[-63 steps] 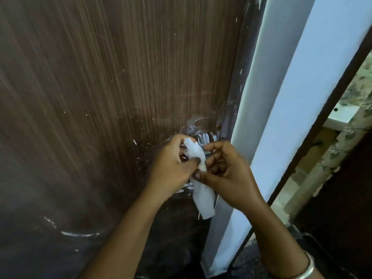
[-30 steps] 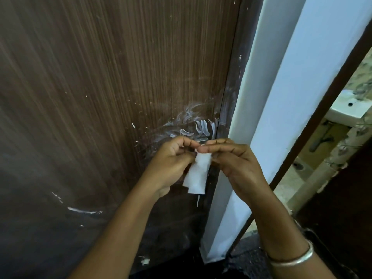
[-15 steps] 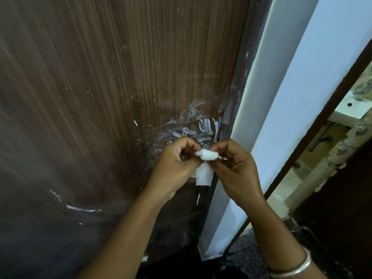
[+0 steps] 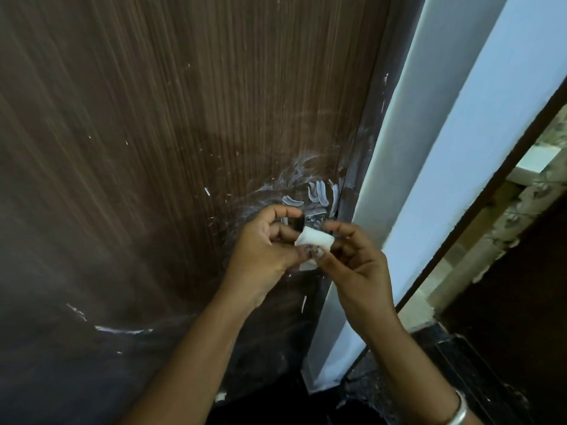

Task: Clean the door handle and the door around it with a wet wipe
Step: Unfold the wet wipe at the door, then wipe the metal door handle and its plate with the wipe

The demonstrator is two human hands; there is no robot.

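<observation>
Near the right edge of the brown door (image 4: 153, 148), both hands are meeting over a small folded wet wipe (image 4: 315, 237). The left hand (image 4: 264, 243) is curling its fingers, with the thumb pressing up under the wipe's left end. Its forefinger is arching above, and whether that finger is touching the wipe cannot be told. The right hand (image 4: 359, 265) is pinching the wipe's right end between thumb and forefinger, its other fingers bending loosely below. A lower flap of the wipe is showing just under the two thumbs, mostly covered by them. The door handle (image 4: 316, 215) is lying almost wholly behind the hands and wipe. Only a bit of bright metal plate and a dark piece beside it are peeking out above the wipe, so its shape cannot be made out. White smears (image 4: 319, 191) are streaking the door just above the handle. A metal bangle (image 4: 458, 412) is circling the right wrist, cut off by the bottom edge. At far right, a white fixture (image 4: 534, 162) is showing only in part, too blurred to name.
</observation>
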